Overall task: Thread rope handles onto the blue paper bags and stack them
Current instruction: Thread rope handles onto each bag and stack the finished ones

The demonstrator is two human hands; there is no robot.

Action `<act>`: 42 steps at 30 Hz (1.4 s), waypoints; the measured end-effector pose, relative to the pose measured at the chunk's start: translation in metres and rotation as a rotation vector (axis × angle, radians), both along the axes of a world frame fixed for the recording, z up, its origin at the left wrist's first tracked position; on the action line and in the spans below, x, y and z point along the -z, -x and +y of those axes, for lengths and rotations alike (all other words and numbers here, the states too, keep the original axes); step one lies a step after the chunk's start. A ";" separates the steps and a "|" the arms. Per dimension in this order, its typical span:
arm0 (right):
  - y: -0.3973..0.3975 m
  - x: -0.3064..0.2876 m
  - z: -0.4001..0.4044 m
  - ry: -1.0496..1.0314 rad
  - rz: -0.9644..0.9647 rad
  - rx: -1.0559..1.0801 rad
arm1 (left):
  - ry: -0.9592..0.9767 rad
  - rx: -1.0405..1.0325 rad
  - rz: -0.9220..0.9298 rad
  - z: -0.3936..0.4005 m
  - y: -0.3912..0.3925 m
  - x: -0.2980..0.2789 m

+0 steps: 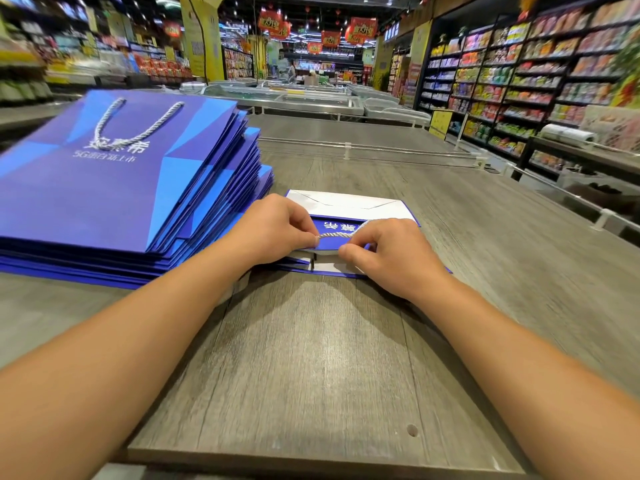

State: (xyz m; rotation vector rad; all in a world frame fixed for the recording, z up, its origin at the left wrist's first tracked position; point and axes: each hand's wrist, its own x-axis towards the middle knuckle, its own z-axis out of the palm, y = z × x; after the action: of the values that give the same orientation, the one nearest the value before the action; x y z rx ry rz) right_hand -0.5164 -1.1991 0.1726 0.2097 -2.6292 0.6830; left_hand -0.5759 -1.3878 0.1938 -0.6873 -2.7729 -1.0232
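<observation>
Item: blue paper bag (341, 227), flat on the grey wood-grain worktop (311, 341), top edge toward the person, white inner fold showing at the far end, printed side up and reading upside down from here; it lies on a few more flat bags, just to the right of the finished stack. Item: rope handle (346, 230), pale twisted cord, arching across the bag's near edge between the two hands. Left hand (277, 226): fingers curled, thumb and forefinger pinching one end of the cord at the bag's top edge. Right hand (388, 251): thumb pressed on the bag's lip, fingers curled over the cord's other end; whether that end is already through its hole cannot be told, since the hand covers it. The hands sit close together, not touching. Item: stack of finished bags (114, 188), well filled, top bag showing its cord looped on the face. Handling note, as a judgement: the step appears to be feeding a cord end through a punched hole near the top edge. Keep the tip pinched tight so the twist does not fray, hold the lip flat with the other thumb, pull through evenly, and check both ends are secured before lifting the bag across onto the stack, edges squared.
</observation>
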 end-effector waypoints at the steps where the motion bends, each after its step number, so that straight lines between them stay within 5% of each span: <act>1: 0.000 0.000 0.000 -0.009 0.015 0.010 | 0.011 -0.004 -0.001 -0.001 0.000 -0.001; 19: 0.000 -0.008 0.003 -0.027 0.321 0.148 | 0.021 0.031 0.023 0.008 -0.004 0.001; 27: 0.003 0.001 -0.011 -0.253 0.360 -0.066 | -0.118 0.007 -0.147 0.008 -0.010 0.000; 42: 0.007 0.001 -0.014 -0.323 0.474 -0.140 | -0.143 0.024 -0.245 0.004 -0.009 -0.001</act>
State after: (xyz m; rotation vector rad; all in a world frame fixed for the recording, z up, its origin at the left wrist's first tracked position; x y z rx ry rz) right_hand -0.5231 -1.2134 0.1713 0.5786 -2.2589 0.2056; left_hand -0.5669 -1.3842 0.1950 -0.6150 -2.8594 -1.3812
